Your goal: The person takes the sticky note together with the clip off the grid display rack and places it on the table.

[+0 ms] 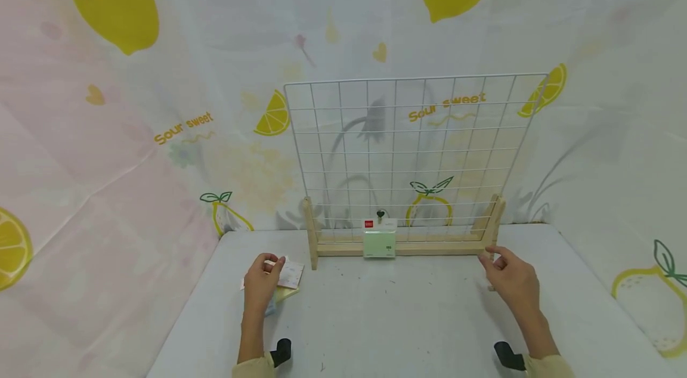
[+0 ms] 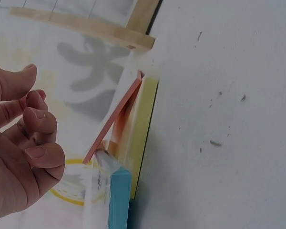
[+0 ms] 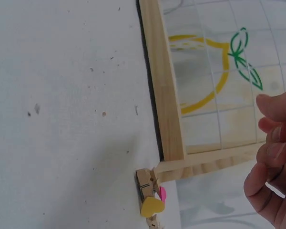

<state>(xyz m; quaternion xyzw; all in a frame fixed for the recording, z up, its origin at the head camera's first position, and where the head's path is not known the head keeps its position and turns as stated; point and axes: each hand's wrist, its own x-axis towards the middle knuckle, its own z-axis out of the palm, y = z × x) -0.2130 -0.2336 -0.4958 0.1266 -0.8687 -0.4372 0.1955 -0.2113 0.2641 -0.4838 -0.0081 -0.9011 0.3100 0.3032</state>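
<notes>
My left hand (image 1: 261,282) hovers above a small pile of packaged paper pads, its fingers loosely bent with nothing between them. In the left wrist view the pile shows a pink-edged pad (image 2: 113,117), a yellow pad (image 2: 144,133) and a blue pack (image 2: 119,195). My right hand (image 1: 512,279), also holding nothing, is near the right foot of the wire grid rack (image 1: 408,248). Below it in the right wrist view lie wooden clothespins (image 3: 145,181), one bearing a yellow heart (image 3: 152,206). A green note pad pack (image 1: 380,245) hangs low on the grid from a dark heart clip (image 1: 380,214).
The rack's wooden feet (image 1: 310,235) stand toward the back of the white table (image 1: 376,318). Behind it hangs a lemon-print cloth (image 1: 225,38). Small dark specks dot the tabletop.
</notes>
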